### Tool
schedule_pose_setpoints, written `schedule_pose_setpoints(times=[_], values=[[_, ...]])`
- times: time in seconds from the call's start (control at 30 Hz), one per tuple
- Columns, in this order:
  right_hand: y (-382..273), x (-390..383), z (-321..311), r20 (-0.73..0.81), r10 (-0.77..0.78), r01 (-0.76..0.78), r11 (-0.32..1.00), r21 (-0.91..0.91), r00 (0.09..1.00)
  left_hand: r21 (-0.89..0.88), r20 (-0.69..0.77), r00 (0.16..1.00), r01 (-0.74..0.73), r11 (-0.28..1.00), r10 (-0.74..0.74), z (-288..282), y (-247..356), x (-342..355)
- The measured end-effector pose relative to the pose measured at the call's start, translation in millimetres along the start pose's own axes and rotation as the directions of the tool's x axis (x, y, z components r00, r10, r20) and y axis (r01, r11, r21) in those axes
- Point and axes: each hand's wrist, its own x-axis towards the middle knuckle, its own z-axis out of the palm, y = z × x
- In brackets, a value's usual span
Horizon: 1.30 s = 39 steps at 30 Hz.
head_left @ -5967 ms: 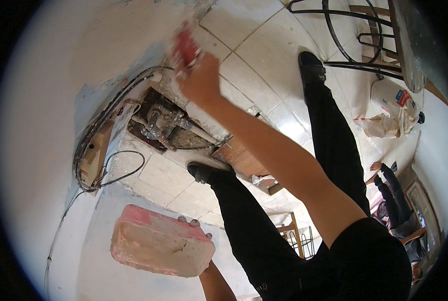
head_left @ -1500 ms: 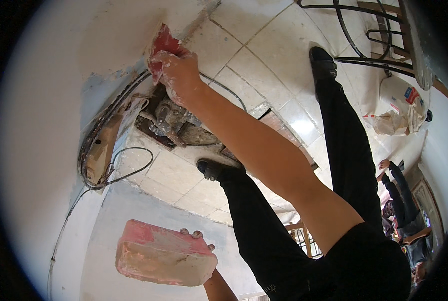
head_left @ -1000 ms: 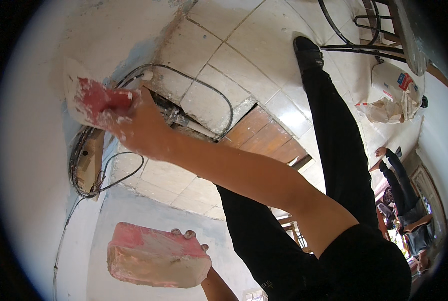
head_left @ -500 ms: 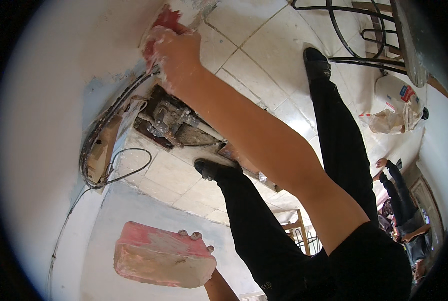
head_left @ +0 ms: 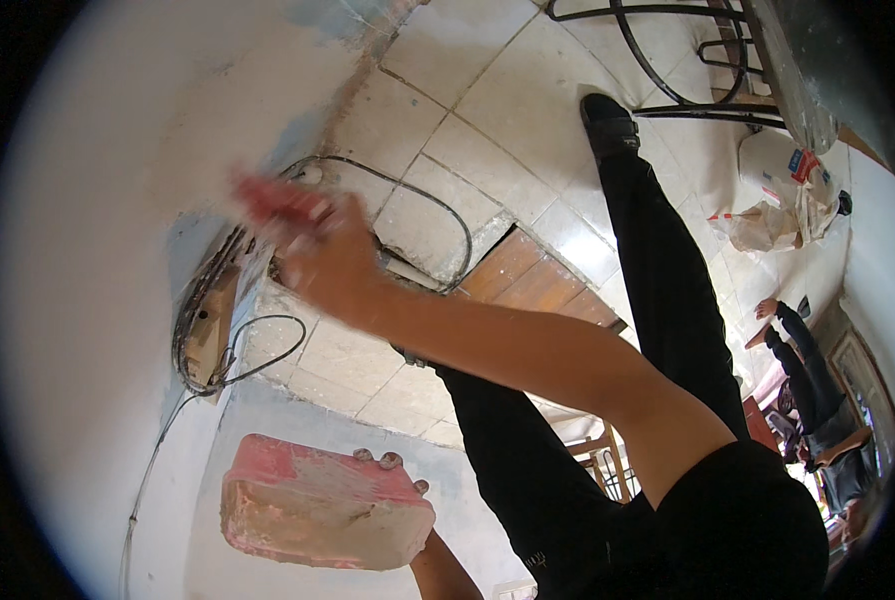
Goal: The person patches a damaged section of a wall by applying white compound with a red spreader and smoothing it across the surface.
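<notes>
My left hand (head_left: 395,464) is closed on the right end of a pink rectangular plastic tub (head_left: 317,470), smeared with pale plaster. Its fingertips show over the tub's upper edge; the rest of the hand lies behind. Up and to the right of the tub, my right arm reaches across toward the pale wall (head_left: 107,240). My right hand (head_left: 332,255) grips a red, plaster-smeared piece (head_left: 277,200) close to that wall. Motion blurs this piece, so its exact kind cannot be made out, nor whether it touches the wall.
Black cables (head_left: 192,300) run along the wall beside a brown strip (head_left: 212,330). A brown wooden board (head_left: 537,275) lies in the tiled floor beyond my forearm. On the right are a black metal frame (head_left: 647,60), a white jug (head_left: 767,165), a plastic bag (head_left: 767,225) and another person (head_left: 817,390).
My right hand has moved down and left with the red piece. The floor opening with pipes is now mostly hidden; the wooden board and a cable loop show. My left hand and tub have barely shifted.
</notes>
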Motion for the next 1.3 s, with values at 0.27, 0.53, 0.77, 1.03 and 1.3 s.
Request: schedule_pose_setpoints(times=[0.27,0.53,0.77,1.03,1.3], values=[[-2,55,12,-0.001,-0.492,0.377,0.670,-0.640,0.871,-0.010,0.023,1.000,0.000,1.000,0.000,4,-5,2],[-3,58,-34,0.308,-0.497,0.524,0.384,-0.760,0.811,0.012,0.002,1.000,-0.010,1.000,0.010,11,-2,4],[-30,63,-40,-0.123,-0.130,0.064,0.898,-0.436,0.984,0.027,0.020,1.000,-0.021,0.999,0.021,25,-11,12],[-23,69,-8,-0.042,-0.283,0.255,0.911,-0.323,0.958,0.057,0.041,0.998,-0.039,0.998,0.037,38,-17,15],[-4,11,23,0.169,-0.371,0.398,0.723,-0.565,0.913,0.074,0.084,0.996,-0.050,0.996,0.044,50,-30,17]])
